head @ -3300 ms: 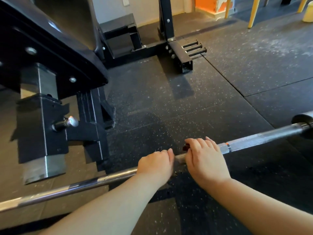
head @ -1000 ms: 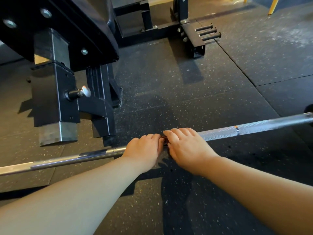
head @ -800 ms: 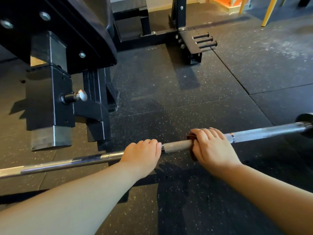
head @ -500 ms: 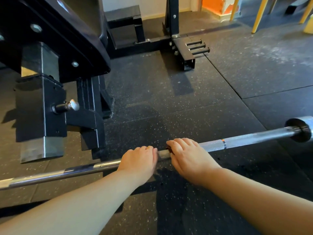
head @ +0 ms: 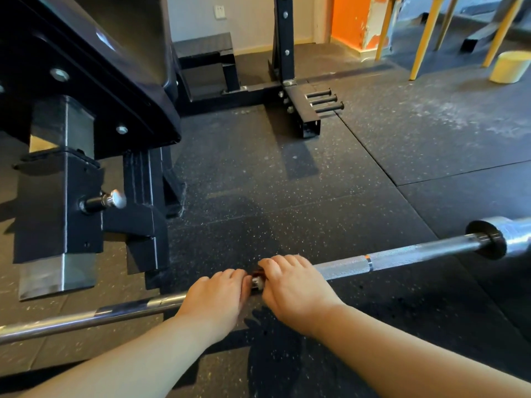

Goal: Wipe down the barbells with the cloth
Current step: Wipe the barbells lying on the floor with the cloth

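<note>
1. Nearest: two bare forearms in from the bottom edge, converging on the bar.
2. Left grip: curled over the top of the barbell, fingers wrapped down the far side, knuckles up, clamped on bare shaft.
3. Right grip: just right of left grip, nearly touching it. Fingers curled over the shaft, pinching the cloth against the bar.
4. Cloth: dark red, mostly hidden under right grip. Only a sliver showing in the gap between the two grips, with a glint of steel just below it.
5. Barbell: low across the rubber floor, running left-right under both grips. Smooth shiny stretch left of left grip, knurled stretch with a ring mark right of right grip. Black collar and thick sleeve far right at the frame edge. Cannot tell if touching the floor.
6. Beyond and left of left grip: black bench frame with a silver pull pin, dark pad above.
7. Well beyond both grips: black rack upright, three pegs sticking out to its right.
8. Farthest back, right of right grip: yellow legs, pale yellow cylinder on the floor, orange wall.
</note>
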`<control>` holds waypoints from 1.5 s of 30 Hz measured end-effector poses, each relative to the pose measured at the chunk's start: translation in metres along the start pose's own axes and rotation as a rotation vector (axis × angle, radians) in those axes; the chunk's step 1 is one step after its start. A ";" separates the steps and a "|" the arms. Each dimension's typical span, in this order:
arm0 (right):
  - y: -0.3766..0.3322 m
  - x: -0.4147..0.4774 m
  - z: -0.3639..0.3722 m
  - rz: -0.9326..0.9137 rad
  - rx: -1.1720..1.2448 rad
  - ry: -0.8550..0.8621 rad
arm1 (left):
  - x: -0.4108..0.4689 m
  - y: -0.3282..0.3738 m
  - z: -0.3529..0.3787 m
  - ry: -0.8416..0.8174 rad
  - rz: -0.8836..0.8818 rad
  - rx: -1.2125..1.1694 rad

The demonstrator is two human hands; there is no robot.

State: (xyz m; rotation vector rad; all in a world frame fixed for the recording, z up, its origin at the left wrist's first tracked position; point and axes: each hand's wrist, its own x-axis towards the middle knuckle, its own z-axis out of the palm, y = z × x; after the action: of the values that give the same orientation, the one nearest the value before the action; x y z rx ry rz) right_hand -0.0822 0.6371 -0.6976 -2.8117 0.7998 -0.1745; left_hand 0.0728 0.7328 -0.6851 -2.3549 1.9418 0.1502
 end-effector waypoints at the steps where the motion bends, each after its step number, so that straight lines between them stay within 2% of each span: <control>1: 0.007 0.001 -0.003 0.078 0.038 -0.018 | -0.001 -0.001 0.000 0.021 -0.009 -0.033; 3: 0.013 0.000 -0.004 0.185 0.089 0.022 | -0.002 -0.002 -0.001 0.023 -0.036 -0.071; 5: 0.000 0.000 0.002 0.201 0.112 0.049 | -0.003 -0.005 0.000 0.012 -0.052 -0.083; 9: -0.036 0.003 0.019 -0.051 0.002 0.008 | -0.008 -0.013 0.001 -0.067 -0.049 0.015; 12: -0.025 0.005 0.010 -0.098 0.003 -0.042 | -0.010 -0.019 -0.001 -0.036 -0.061 -0.019; 14: 0.001 -0.004 0.007 -0.068 0.004 -0.017 | -0.011 -0.019 0.000 -0.016 -0.037 -0.016; 17: 0.045 -0.028 0.000 0.093 -0.025 0.091 | -0.009 -0.014 0.000 -0.011 0.052 0.098; 21: 0.040 -0.029 0.006 0.248 0.090 0.162 | 0.004 0.001 0.000 -0.028 0.051 0.160; 23: 0.022 -0.018 0.013 0.193 0.100 0.160 | 0.008 0.013 -0.001 -0.029 0.002 0.122; 25: 0.010 -0.010 0.015 0.053 0.054 0.077 | 0.010 0.021 -0.002 -0.029 -0.027 0.110; 28: 0.023 -0.009 0.004 -0.029 0.015 -0.011 | 0.008 0.021 -0.002 -0.019 -0.010 0.110; 32: 0.068 -0.035 -0.007 0.126 0.016 0.136 | 0.009 0.014 0.002 -0.020 0.097 0.205; 34: 0.085 -0.047 -0.009 0.207 -0.011 0.217 | 0.013 0.018 0.001 -0.022 0.093 0.225; 37: 0.075 -0.044 -0.002 0.316 0.074 0.279 | 0.021 0.034 0.000 -0.028 0.098 0.230; 39: 0.058 -0.036 0.006 0.304 0.142 0.247 | 0.027 0.046 -0.001 -0.032 0.025 0.170; 41: 0.046 -0.028 0.010 0.177 0.128 0.190 | 0.032 0.055 -0.002 -0.051 -0.052 0.110; 43: 0.045 -0.020 0.005 0.098 0.097 0.127 | 0.032 0.058 -0.004 -0.083 -0.035 0.116; 45: 0.046 -0.013 -0.002 0.119 0.068 0.052 | 0.028 0.052 -0.008 -0.093 -0.024 0.092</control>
State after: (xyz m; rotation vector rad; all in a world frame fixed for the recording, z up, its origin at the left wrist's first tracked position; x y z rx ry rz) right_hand -0.1168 0.6060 -0.7074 -2.6965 0.9513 -0.2519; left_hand 0.0272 0.6950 -0.6805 -2.2708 1.8372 0.1619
